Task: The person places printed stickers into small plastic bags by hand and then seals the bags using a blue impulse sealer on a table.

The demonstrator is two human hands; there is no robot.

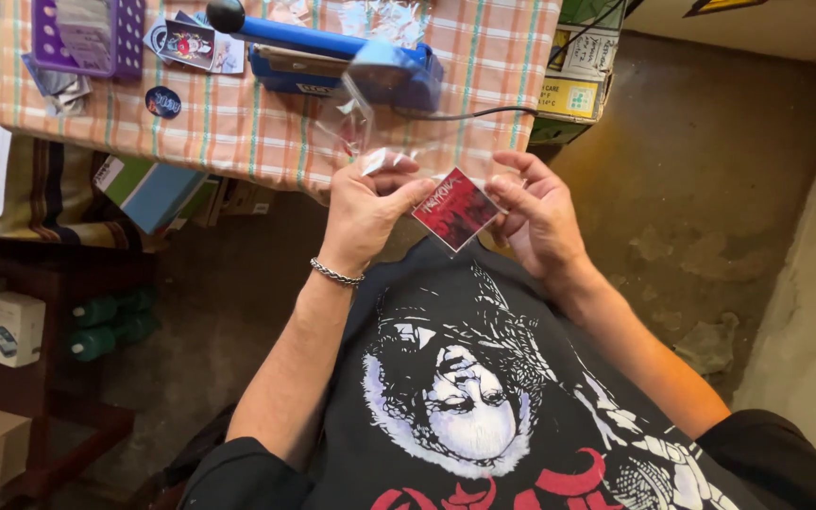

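Head view: left hand [363, 210] and right hand [542, 215] both up in front of chest, pinching a red square card [455, 209] w/ clear plastic sleeve [399, 142] between them. Left thumb + fingers closed on card's left corner; right fingertips nipped on its right corner. Card tilted like a diamond, sits btwn the two hands. Chain bracelet [336, 274] on left wrist. Just beyond the hands: blue heat sealer [351, 52] on checked surface [238, 123]. Further left of left hand: purple tray [87, 36], stickers [191, 42].
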